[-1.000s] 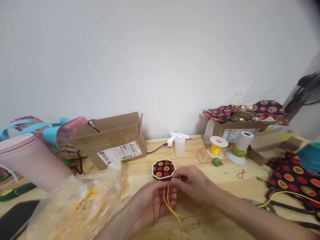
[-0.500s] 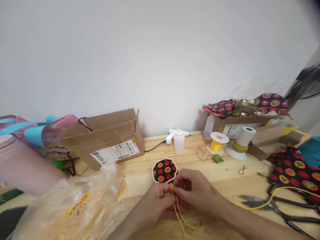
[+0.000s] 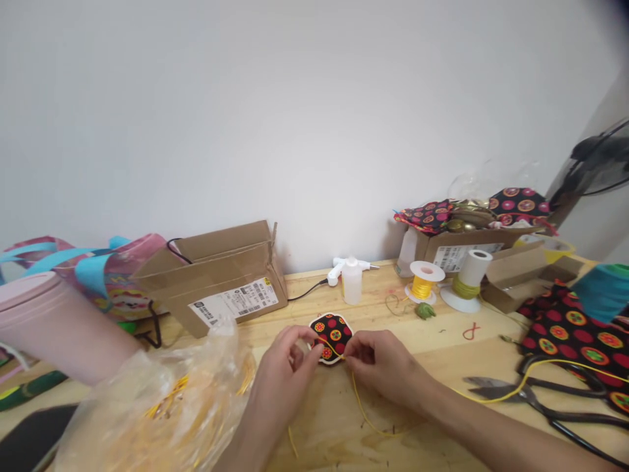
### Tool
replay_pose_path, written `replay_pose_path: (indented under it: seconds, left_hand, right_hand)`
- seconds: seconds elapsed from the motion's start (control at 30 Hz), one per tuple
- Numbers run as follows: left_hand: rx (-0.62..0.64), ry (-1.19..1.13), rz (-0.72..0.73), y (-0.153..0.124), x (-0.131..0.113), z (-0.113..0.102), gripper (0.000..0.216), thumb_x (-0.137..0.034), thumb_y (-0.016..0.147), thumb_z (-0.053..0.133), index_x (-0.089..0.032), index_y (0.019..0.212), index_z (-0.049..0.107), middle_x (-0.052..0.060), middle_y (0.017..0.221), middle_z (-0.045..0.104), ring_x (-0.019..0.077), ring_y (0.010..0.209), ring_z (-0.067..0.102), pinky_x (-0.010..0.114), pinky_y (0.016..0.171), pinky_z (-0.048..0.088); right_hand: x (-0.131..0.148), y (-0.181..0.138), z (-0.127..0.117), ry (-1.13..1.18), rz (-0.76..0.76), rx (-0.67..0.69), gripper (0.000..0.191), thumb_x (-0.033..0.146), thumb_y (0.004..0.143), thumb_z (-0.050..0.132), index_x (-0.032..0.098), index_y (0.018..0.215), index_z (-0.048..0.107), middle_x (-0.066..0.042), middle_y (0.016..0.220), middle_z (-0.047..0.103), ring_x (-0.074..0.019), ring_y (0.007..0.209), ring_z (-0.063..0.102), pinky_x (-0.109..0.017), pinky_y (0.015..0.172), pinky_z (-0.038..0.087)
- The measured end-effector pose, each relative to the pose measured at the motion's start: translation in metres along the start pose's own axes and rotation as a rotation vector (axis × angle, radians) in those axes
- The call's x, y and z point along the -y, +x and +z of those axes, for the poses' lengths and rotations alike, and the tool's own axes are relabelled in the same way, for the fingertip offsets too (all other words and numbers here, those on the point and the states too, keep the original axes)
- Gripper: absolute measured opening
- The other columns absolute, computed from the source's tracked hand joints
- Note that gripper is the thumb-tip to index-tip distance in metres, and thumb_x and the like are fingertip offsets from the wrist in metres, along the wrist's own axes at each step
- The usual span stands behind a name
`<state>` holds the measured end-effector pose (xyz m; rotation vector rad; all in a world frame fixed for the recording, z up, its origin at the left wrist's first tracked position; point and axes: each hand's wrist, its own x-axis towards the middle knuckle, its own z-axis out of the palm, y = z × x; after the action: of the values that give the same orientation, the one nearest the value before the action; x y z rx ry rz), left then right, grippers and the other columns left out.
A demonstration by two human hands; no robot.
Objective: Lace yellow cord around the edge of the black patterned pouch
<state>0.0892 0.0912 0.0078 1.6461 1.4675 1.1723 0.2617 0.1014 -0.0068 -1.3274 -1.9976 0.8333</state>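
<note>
A small black fabric patch (image 3: 332, 333) with red and orange flower circles and a pale border lies on the wooden table in front of me. Thin yellow cord (image 3: 362, 410) runs through both hands. At the patch's left side, my left hand (image 3: 287, 367) pinches the cord, and a loose end hangs below the palm. My right hand (image 3: 381, 360) closes thumb and finger on the cord by the patch's lower right edge. A short stretch of cord crosses over the patch between the hands. The fingertips partly hide the grip points.
Black-handled scissors (image 3: 545, 406) lie at right, beside patterned fabric (image 3: 572, 341). A yellow cord spool (image 3: 422, 287), a green cord spool (image 3: 466, 288) and a white bottle (image 3: 352, 282) stand behind. Left are a plastic bag (image 3: 162, 419), a cardboard box (image 3: 226, 282) and a pink tumbler (image 3: 63, 328).
My left hand has moved left and up, away from my right, drawing the cord across the patch. The right hand stays near the patch's edge. The view has shifted slightly.
</note>
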Motion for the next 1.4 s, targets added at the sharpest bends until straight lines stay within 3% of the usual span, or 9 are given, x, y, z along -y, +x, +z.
replay_pose_path:
  seconds: [0.13,0.23,0.33,0.47,1.2,1.3,1.4]
  left_hand:
    - [0.107,0.139,0.168,-0.001,0.001,0.008,0.003,-0.021,0.062,0.065,-0.022,0.063,0.067,0.004,0.110,0.050,0.0167,0.091,0.049,0.019,0.079,0.036]
    - [0.135,0.198,0.211,-0.001,0.002,0.015,0.007,-0.021,0.066,0.061,-0.024,0.066,0.068,0.005,0.115,0.047,0.0234,0.107,0.039,0.032,0.092,0.029]
    - [0.165,0.351,0.250,-0.001,0.001,0.020,0.013,-0.019,0.069,0.056,-0.025,0.066,0.067,0.005,0.116,0.047,0.0252,0.109,0.038,0.042,0.092,0.029]
    - [0.182,0.480,0.286,-0.001,-0.001,0.023,0.014,-0.017,0.070,0.052,-0.024,0.068,0.065,0.006,0.116,0.047,0.0239,0.109,0.039,0.043,0.091,0.032]
    - [0.130,0.514,0.305,0.001,0.008,0.027,0.013,-0.015,0.067,0.053,-0.022,0.065,0.064,0.007,0.114,0.048,0.0235,0.113,0.035,0.041,0.095,0.029]
    - [0.135,0.508,0.282,0.002,0.008,0.027,0.013,-0.016,0.068,0.053,-0.022,0.064,0.064,0.006,0.113,0.050,0.0234,0.113,0.035,0.041,0.095,0.029]
    - [0.144,0.509,0.263,0.002,0.007,0.025,0.014,-0.017,0.068,0.053,-0.023,0.063,0.065,0.005,0.112,0.051,0.0235,0.112,0.035,0.041,0.095,0.029]
  right_hand:
    - [-0.005,0.003,0.000,0.019,0.012,0.011,0.015,0.019,0.068,0.048,0.015,0.070,0.063,0.001,0.057,0.058,-0.0087,0.051,0.045,-0.018,0.047,0.033]
    - [-0.009,0.005,0.000,0.021,0.015,0.026,0.015,0.018,0.067,0.048,0.016,0.069,0.063,0.002,0.056,0.057,-0.0083,0.050,0.044,-0.017,0.046,0.032]
    - [-0.012,0.007,0.001,0.026,-0.002,0.044,0.015,0.019,0.066,0.048,0.017,0.066,0.063,0.002,0.055,0.056,-0.0079,0.049,0.043,-0.017,0.045,0.031]
    - [-0.013,0.008,0.000,0.003,-0.018,0.062,0.015,0.021,0.067,0.048,0.017,0.064,0.062,0.003,0.053,0.054,-0.0075,0.047,0.042,-0.016,0.042,0.028]
    - [-0.015,0.009,-0.001,-0.004,-0.109,0.052,0.013,0.016,0.067,0.046,0.016,0.066,0.060,0.003,0.052,0.052,-0.0069,0.046,0.041,-0.016,0.043,0.029]
    - [-0.012,0.008,-0.004,-0.090,-0.163,0.025,0.013,0.013,0.066,0.047,0.017,0.067,0.059,0.004,0.051,0.052,-0.0074,0.046,0.042,-0.017,0.044,0.030]
    - [-0.011,0.007,-0.008,-0.216,-0.314,-0.078,0.013,0.012,0.064,0.051,0.018,0.073,0.058,0.001,0.066,0.056,-0.0098,0.058,0.048,-0.019,0.052,0.033]
